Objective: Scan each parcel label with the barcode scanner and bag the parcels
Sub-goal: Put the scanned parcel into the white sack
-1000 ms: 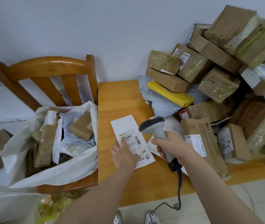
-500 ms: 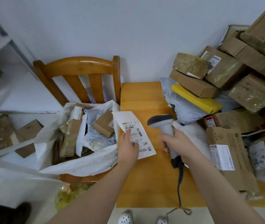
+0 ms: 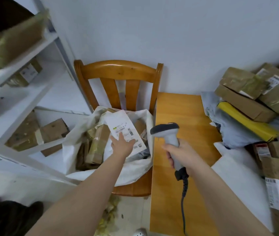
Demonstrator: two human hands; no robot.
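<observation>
head-worn view, looking forward and down, close over chair (image 3: 118, 72) and table (image 3: 177, 116) edge

Chair (image 3: 118, 70): left of table (image 3: 177, 108), touching it.
Bag (image 3: 135, 169): on chair seat, boxes (image 3: 97, 143) inside.
Flat parcel (image 3: 120, 122): above bag mouth.
Scanner (image 3: 169, 133): above table's left edge.
Parcel pile (image 3: 247, 103): table's right part.
Shelving (image 3: 24, 48): left of chair.

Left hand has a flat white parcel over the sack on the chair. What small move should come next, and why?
Probably let go: the left hand holds the flat white parcel directly over the open white sack, which already contains boxes, so it should drop in. The right hand grips the scanner off to the side.
</observation>
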